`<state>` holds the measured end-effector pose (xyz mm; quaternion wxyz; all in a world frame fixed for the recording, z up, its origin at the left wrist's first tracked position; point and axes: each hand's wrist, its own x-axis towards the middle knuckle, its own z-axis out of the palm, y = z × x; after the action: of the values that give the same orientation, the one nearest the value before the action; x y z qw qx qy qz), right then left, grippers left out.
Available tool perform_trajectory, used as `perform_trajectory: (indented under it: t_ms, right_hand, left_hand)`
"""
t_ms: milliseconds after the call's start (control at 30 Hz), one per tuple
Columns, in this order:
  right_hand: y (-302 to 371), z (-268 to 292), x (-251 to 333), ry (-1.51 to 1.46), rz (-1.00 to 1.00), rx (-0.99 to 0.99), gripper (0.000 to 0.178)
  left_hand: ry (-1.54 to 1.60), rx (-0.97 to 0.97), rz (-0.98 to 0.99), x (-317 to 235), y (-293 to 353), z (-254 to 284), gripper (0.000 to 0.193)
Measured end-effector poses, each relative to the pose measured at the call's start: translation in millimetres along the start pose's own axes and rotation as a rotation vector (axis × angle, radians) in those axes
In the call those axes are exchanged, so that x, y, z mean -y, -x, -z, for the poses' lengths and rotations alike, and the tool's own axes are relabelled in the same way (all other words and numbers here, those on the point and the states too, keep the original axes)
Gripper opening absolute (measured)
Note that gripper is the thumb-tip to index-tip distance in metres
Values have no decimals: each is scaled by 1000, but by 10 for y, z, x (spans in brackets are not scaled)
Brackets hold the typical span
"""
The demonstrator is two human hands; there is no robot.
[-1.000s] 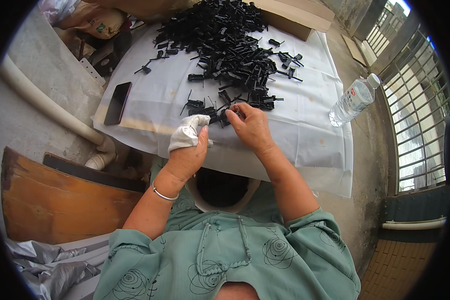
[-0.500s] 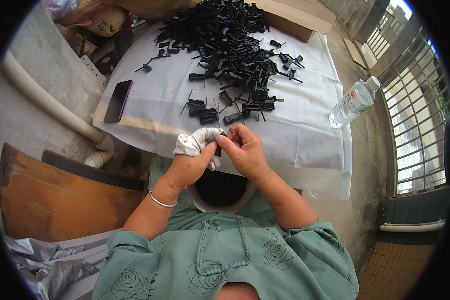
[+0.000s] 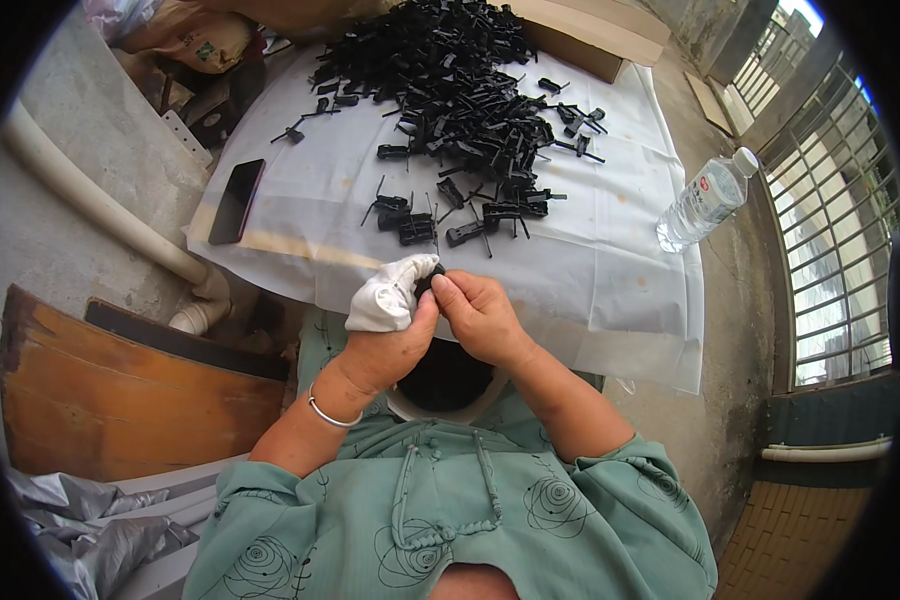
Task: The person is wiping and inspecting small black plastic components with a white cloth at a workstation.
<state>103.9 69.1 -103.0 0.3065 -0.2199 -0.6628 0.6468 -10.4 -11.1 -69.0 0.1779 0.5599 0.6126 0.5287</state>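
My left hand (image 3: 392,318), its fingers covered by a white cloth glove with the thumb bare, is closed round a small black plastic part (image 3: 429,281). My bare right hand (image 3: 482,316) pinches the same part from the other side, thumb and fingers pressed together. Much of the part is hidden between the fingers. Both hands meet just off the near edge of the table, above a pale bucket (image 3: 402,408) between my legs that has dark contents. Beyond them, loose black plastic parts (image 3: 416,229) with thin stems lie on the table.
A large heap of similar black parts (image 3: 440,60) covers the back of the table's white plastic sheet (image 3: 610,270). A phone (image 3: 238,202) lies at left. On the right stands a clear water bottle (image 3: 705,205). A cardboard box (image 3: 590,38) sits at the far right.
My right fingers have curled down from a raised pose and now press against the black part. The gloved left hand has turned, showing more of the glove's back.
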Motion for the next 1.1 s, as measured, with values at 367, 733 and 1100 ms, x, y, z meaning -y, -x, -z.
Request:
perform_trajectory:
  t_ms: [367, 733, 1100]
  right_hand:
    - [-35, -108, 130, 5, -216, 57, 30]
    - [20, -145, -43, 118, -82, 39, 29]
    - [115, 124, 147, 491, -7, 82, 17]
  left_hand:
    - [-137, -61, 77, 224, 110, -11, 26]
    - [-340, 3, -115, 49, 109, 71, 27]
    - [590, 117, 421, 93, 60, 176, 33]
